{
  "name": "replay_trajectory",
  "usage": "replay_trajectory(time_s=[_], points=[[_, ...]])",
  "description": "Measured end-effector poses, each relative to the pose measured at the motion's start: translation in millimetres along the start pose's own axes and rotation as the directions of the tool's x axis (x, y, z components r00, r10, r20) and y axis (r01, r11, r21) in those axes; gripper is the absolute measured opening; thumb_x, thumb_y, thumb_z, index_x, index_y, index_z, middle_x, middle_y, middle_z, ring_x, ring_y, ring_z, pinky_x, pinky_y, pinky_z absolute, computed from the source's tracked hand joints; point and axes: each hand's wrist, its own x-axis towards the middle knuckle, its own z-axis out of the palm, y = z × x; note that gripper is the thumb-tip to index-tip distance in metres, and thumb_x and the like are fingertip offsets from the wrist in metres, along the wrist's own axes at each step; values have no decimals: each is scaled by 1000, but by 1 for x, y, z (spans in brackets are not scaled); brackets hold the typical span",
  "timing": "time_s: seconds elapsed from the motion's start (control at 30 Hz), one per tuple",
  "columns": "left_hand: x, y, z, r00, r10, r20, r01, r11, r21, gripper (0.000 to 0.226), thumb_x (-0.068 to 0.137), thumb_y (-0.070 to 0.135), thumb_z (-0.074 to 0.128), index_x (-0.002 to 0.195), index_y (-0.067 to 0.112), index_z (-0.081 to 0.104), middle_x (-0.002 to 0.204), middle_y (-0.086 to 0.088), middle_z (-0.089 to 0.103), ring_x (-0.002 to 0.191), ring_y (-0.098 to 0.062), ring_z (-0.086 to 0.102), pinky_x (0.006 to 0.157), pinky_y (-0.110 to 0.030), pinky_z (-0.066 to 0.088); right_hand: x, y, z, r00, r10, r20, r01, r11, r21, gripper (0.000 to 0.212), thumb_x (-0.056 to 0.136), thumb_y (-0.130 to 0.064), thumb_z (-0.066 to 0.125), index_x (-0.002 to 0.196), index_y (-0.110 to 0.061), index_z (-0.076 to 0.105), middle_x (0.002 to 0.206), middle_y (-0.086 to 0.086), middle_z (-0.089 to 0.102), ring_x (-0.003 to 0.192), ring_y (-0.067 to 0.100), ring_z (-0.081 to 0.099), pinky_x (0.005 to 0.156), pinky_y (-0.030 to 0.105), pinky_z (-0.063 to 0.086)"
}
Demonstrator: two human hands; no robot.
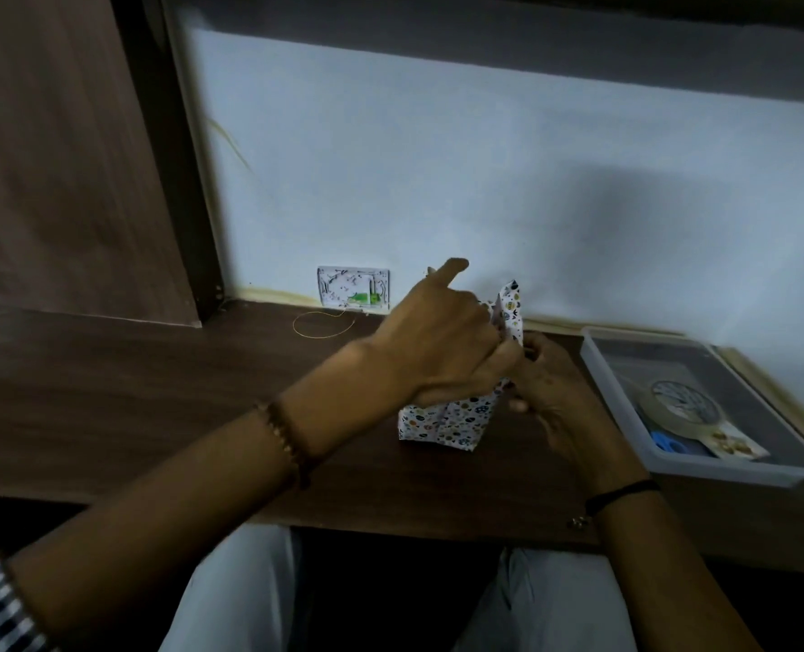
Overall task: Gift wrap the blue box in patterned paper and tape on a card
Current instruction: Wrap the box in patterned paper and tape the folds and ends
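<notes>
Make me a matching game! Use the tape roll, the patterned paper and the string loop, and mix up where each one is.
Things:
1. tape roll
2. patterned paper
3. string loop

Places:
A. lying on the table near the wall
B. inside the tray
C. held by the left hand and right hand

Pairs: 1-B, 2-C, 3-A
</notes>
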Motion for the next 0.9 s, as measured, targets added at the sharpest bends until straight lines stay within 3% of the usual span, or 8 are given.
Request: replay_trajectory(time_s=[0.13, 0.23, 0.4, 0.5, 0.6, 0.67, 0.8, 0.9], points=[[-12, 26, 22, 959, -193, -207, 189, 981, -43, 53, 99, 36, 34, 66, 13, 69, 67, -12, 69, 69, -28, 65, 116, -51, 27, 0, 5, 1, 1000, 5, -11, -5, 1000, 0, 33, 96, -20, 62, 127, -12, 57, 98, 6, 68, 63, 13, 56, 47, 24, 41], [-14, 38, 30, 919, -305, -252, 282, 952, -121, 51, 100, 34, 37, 73, 10, 73, 73, -11, 72, 73, -28, 67, 119, -52, 22, -2, 6, 1, 1000, -7, -17, 7, 1000, 26, 29, 95, -16, 63, 123, -10, 58, 96, 7, 68, 63, 16, 57, 48, 26, 42], [-16, 45, 37, 901, -313, -300, 281, 949, -146, 54, 102, 34, 33, 85, 4, 75, 82, -14, 73, 91, -29, 65, 120, -52, 22, -14, 8, -8, 999, -11, 45, 7, 996, 92, 31, 91, -15, 67, 122, -15, 61, 103, 4, 71, 82, 22, 65, 64, 33, 50], [-16, 47, 39, 903, -283, -323, 259, 959, -117, 50, 101, 32, 37, 89, 0, 74, 84, -17, 73, 95, -32, 64, 119, -52, 25, -18, 11, -24, 998, 8, 68, -17, 991, 135, 41, 83, -18, 76, 122, -20, 62, 108, -1, 74, 88, 17, 71, 63, 32, 49], [-14, 48, 36, 911, -297, -286, 285, 955, -84, 58, 103, 37, 35, 94, -4, 74, 85, -20, 73, 97, -34, 65, 119, -55, 24, -20, 10, -45, 996, 35, 77, -44, 993, 111, 57, 68, -29, 86, 119, -19, 63, 114, -1, 73, 98, 18, 73, 63, 31, 49], [-13, 48, 34, 913, -315, -261, 307, 949, -70, 61, 103, 40, 32, 95, -4, 74, 84, -21, 73, 96, -34, 65, 118, -58, 22, -20, 9, -66, 998, 21, 57, -23, 999, 40, 55, 69, -29, 86, 118, -17, 66, 112, -2, 74, 99, 17, 73, 68, 31, 52], [-12, 48, 32, 912, -344, -222, 329, 939, -103, 65, 103, 41, 27, 96, -5, 73, 87, -21, 71, 101, -35, 63, 120, -58, 17, 1, 19, -118, 977, -64, -203, 32, 987, -159, 39, 78, -19, 83, 112, -8, 69, 105, 5, 74, 97, 18, 71, 75, 26, 54], [-11, 48, 33, 906, -360, -223, 336, 932, -140, 65, 104, 38, 24, 104, -6, 70, 100, -21, 67, 112, -36, 57, 122, -53, 16, 23, 40, -157, 912, -125, -391, -69, 893, -446, 32, 78, -7, 79, 108, -7, 67, 106, 8, 70, 104, 26, 66, 85, 33, 54]])
